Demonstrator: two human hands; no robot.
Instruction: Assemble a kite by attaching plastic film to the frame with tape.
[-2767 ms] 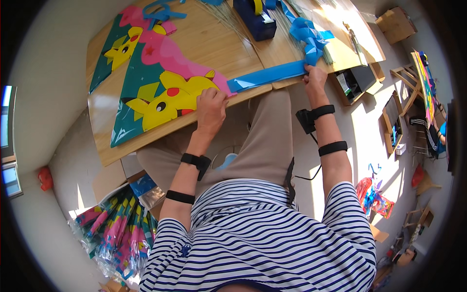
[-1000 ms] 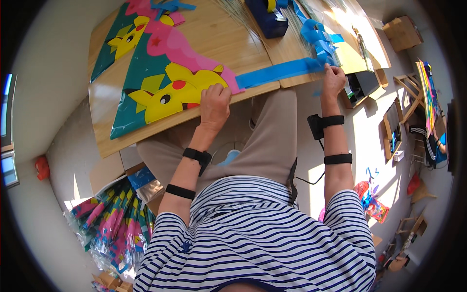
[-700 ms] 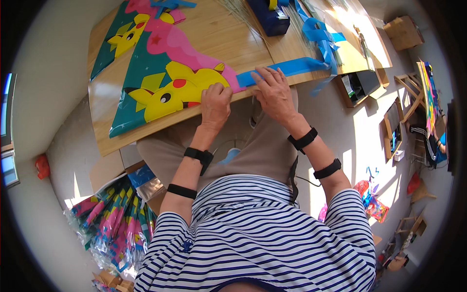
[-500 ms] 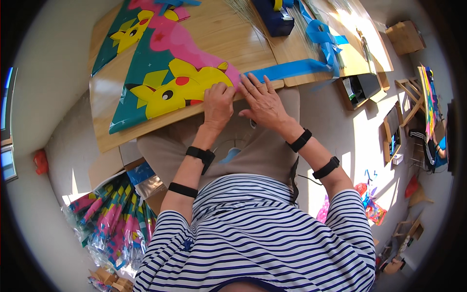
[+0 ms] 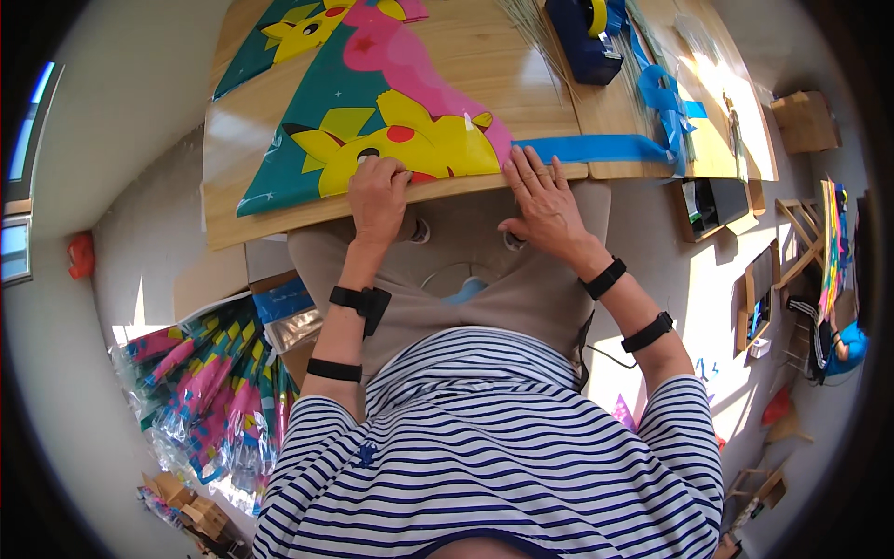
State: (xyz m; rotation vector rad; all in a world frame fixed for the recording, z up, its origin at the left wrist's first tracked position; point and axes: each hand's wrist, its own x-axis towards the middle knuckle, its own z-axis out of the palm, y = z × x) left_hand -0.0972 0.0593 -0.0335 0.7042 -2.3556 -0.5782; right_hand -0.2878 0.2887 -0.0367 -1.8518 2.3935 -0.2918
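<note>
A teal kite [image 5: 372,112] printed with yellow and pink cartoon figures lies flat on the wooden table [image 5: 484,65]. A blue tail strip [image 5: 596,147] runs from its near corner to the right along the table's front edge. My left hand [image 5: 375,191] presses down on the kite's near edge over the yellow figure. My right hand [image 5: 540,200] lies with fingers spread at the table's front edge, its fingertips on the kite's corner where the blue strip begins. Neither hand grips anything.
A dark blue tape dispenser [image 5: 582,37] and thin sticks [image 5: 535,28] sit at the table's back. A blue ribbon bundle [image 5: 663,93] lies to the right. Packaged kites [image 5: 209,391] pile on the floor at left. Wooden frames and boxes [image 5: 792,252] stand at right.
My right hand has slid left along the blue strip from its far end to the kite's corner. My left hand has stayed pressed on the kite.
</note>
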